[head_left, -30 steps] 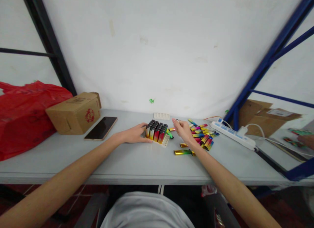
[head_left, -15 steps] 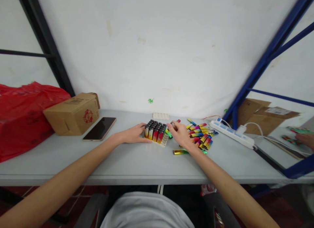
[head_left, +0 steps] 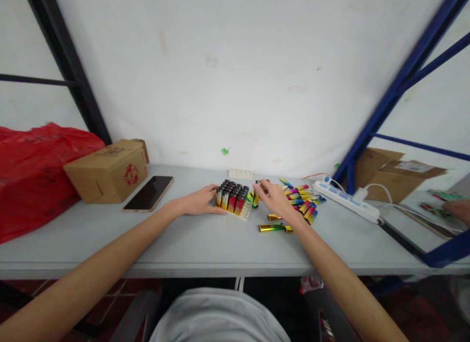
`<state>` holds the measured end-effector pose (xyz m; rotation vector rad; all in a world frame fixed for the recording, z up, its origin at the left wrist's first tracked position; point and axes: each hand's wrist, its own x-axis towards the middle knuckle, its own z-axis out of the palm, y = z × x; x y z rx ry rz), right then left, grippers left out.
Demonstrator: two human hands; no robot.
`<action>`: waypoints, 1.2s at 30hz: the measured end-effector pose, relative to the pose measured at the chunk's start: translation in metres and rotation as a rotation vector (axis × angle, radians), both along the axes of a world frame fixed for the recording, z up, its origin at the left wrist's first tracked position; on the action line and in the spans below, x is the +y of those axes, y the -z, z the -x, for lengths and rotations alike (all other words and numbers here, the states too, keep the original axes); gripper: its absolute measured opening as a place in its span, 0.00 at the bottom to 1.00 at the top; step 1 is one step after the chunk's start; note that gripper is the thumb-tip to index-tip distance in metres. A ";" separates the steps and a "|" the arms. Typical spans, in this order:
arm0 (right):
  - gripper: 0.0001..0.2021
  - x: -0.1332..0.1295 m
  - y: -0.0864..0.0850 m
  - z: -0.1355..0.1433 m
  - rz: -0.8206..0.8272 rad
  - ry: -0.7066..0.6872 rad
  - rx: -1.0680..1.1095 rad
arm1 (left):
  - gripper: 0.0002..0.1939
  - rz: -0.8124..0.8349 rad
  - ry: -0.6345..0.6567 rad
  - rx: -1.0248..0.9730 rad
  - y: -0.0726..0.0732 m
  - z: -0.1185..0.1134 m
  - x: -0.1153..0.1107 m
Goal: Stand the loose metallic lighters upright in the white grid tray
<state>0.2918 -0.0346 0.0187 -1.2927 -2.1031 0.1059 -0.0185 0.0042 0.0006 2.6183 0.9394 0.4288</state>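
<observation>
Rows of lighters (head_left: pixel 232 196) with black tops and shiny yellow-to-red bodies stand upright in a white slotted tray (head_left: pixel 246 213). My left hand (head_left: pixel 200 201) is closed around the tray's left end, thumb along the front and fingers behind. Just right of the tray, my right hand (head_left: pixel 273 199) pinches one upright lighter (head_left: pixel 256 198) by its top; its body looks yellow and green. Several slots show at the tray's right side. Loose lighters (head_left: pixel 306 207) lie in a pile beyond my right hand, and a gold one (head_left: pixel 270 228) lies nearer the table's front.
Against the wall sits another white tray (head_left: pixel 240 174). To the left are a phone (head_left: pixel 149 193), a cardboard box (head_left: pixel 108 173) and a red plastic bag (head_left: pixel 40 178). A power strip (head_left: pixel 347 201) lies at the right near a blue frame (head_left: pixel 389 107). Another person's hand (head_left: pixel 458 208) shows far right.
My right hand has shifted slightly, and the lighter in its fingers now shows upright beside the tray. Lighters under my right wrist have moved. My left hand keeps its place.
</observation>
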 end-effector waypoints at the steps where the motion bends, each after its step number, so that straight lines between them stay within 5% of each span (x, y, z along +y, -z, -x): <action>1: 0.19 0.001 0.001 -0.002 0.021 -0.023 -0.034 | 0.37 0.001 -0.001 0.001 0.000 0.000 0.000; 12: 0.14 0.008 0.007 -0.005 0.101 -0.192 -0.284 | 0.38 -0.017 -0.006 0.019 0.001 0.001 0.000; 22: 0.09 0.010 0.008 -0.022 0.200 -0.246 -0.250 | 0.40 -0.020 -0.021 0.018 0.000 0.000 -0.001; 31: 0.08 0.020 0.017 -0.032 0.177 0.034 -0.380 | 0.43 -0.005 -0.019 0.034 0.000 0.000 0.000; 36: 0.06 0.023 0.010 -0.041 0.126 0.039 -0.128 | 0.40 -0.004 -0.013 0.046 0.000 -0.001 0.001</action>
